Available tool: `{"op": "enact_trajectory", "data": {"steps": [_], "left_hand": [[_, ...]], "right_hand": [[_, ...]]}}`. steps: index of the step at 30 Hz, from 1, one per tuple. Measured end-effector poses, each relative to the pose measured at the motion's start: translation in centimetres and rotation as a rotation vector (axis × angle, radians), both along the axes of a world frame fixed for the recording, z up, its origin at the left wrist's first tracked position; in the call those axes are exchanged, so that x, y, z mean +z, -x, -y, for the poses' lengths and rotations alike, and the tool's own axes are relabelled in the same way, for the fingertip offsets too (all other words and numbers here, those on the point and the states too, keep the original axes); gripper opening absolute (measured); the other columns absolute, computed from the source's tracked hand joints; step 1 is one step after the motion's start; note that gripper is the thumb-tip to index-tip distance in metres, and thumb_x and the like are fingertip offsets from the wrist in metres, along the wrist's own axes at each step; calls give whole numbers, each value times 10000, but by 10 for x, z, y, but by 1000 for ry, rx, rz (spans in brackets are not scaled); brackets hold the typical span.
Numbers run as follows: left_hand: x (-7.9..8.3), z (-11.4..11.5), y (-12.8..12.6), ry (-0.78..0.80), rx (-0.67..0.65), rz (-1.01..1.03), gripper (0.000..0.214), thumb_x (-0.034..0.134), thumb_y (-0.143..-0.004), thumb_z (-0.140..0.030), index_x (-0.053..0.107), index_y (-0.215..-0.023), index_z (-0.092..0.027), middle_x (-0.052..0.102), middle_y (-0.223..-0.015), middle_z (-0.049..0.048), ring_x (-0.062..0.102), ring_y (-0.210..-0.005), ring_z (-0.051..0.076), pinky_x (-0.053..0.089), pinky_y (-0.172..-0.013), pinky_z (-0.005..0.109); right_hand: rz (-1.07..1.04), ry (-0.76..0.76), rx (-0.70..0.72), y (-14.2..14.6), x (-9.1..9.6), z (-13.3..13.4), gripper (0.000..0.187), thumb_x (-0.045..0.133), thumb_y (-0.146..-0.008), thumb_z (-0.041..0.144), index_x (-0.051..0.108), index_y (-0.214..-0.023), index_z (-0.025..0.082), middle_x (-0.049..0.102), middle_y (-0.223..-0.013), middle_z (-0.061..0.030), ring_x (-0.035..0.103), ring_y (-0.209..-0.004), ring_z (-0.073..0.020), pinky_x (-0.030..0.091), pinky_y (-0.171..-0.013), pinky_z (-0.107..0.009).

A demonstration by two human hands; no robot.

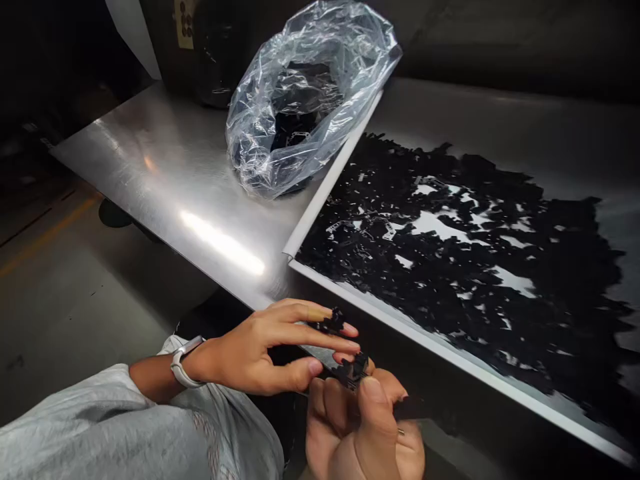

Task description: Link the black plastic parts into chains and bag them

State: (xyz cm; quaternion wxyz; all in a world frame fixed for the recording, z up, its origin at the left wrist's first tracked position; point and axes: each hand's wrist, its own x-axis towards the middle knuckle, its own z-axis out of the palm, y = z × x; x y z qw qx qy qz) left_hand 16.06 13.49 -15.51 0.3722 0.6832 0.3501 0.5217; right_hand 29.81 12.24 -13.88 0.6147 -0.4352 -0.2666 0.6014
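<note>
My left hand (270,350) reaches in from the left with fingers stretched forward, and a small black plastic part (331,323) sits pinched between its fingertips. A white watch is on that wrist. My right hand (363,427) is below it, curled closed, thumb pressed on another small black plastic part (354,371). The two hands almost touch at the near edge of the metal table (165,180). Just beyond them lies a shallow tray (350,297) covered with several loose black plastic parts (450,247).
A crumpled clear plastic bag (305,93) holding more black parts stands on the table behind the tray's left rim. A dark machine (200,40) sits at the back. The floor drops away to the left of the table edge.
</note>
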Motion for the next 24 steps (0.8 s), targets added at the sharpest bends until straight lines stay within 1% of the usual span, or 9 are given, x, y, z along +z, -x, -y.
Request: {"op": "enact_trajectory", "data": {"steps": [2, 6, 8, 10, 12, 15, 19, 21, 24], "left_hand": [[-8, -4, -1, -112, -42, -88, 471, 514, -1019, -422, 692, -1298, -86, 691, -1343, 200, 569, -1351, 280, 391, -1211, 419], [-16, -10, -1, -171, -13, -133, 561, 366, -1061, -473, 754, -1106, -71, 742, -1185, 232, 594, -1334, 295, 438, -1179, 458], [-14, -9, -1, -213, 12, -74, 496, 412, -1057, -421, 771, -1012, -81, 760, -1122, 232, 627, -1292, 309, 469, -1143, 474], [-10, -6, 0, -202, 30, 35, 392, 492, -1038, -369, 780, -987, -108, 770, -1101, 207, 643, -1267, 309, 477, -1123, 468], [-8, -3, 2, -106, 63, 191, 327, 531, -1029, -348, 785, -1019, -143, 771, -1113, 169, 655, -1238, 290, 472, -1113, 447], [-7, -1, 8, 149, 87, 461, 332, 559, -1011, -427, 790, -1042, -191, 746, -1167, 131, 655, -1205, 282, 466, -1095, 441], [-5, 2, 16, 483, -62, 822, 301, 725, -885, -496, 811, -909, -208, 742, -1018, 87, 688, -1133, 306, 439, -1112, 487], [-1, 5, 19, 559, -126, 906, 217, 771, -854, -449, 825, -865, -239, 734, -934, 50, 710, -1107, 295, 453, -1101, 467], [5, 9, 22, 598, -165, 916, 147, 784, -843, -413, 836, -829, -276, 715, -849, 31, 726, -1072, 288, 525, -1000, 423]], "right_hand": [[-3, 124, 48, -5, -7, 0, 533, 911, -692, 418, 450, -563, 186, 440, -454, 104, 399, -365, -38, 458, -413, -170], [52, 269, 145, -14, -21, 2, 434, 928, -640, 461, 582, -648, 200, 605, -589, 48, 570, -476, -97, 586, -537, -267], [84, 272, 194, -13, -23, 4, 375, 892, -685, 481, 643, -771, 213, 629, -646, 31, 609, -530, -122, 576, -548, -273], [95, 247, 240, -9, -23, 5, 357, 836, -747, 505, 640, -809, 214, 581, -619, 44, 559, -498, -106, 519, -508, -241], [74, 209, 274, -4, -20, 3, 397, 769, -802, 538, 575, -718, 203, 527, -602, 57, 419, -420, -53, 408, -444, -200], [46, 152, 323, 2, -13, -3, 495, 725, -804, 570, 464, -630, 187, 501, -647, 61, 253, -406, -9, 279, -427, -189], [248, 118, 361, 8, -2, -5, 454, 577, -920, 578, 464, -679, 210, 440, -660, 49, 355, -531, -82, 292, -494, -218], [420, 6, 422, 9, 3, -5, 450, 488, -988, 571, 488, -712, 216, 449, -670, 36, 412, -599, -110, 336, -544, -239], [585, -205, 526, 9, 9, -7, 432, 431, -1035, 504, 502, -723, 214, 461, -659, 36, 428, -606, -113, 358, -591, -254]]}}
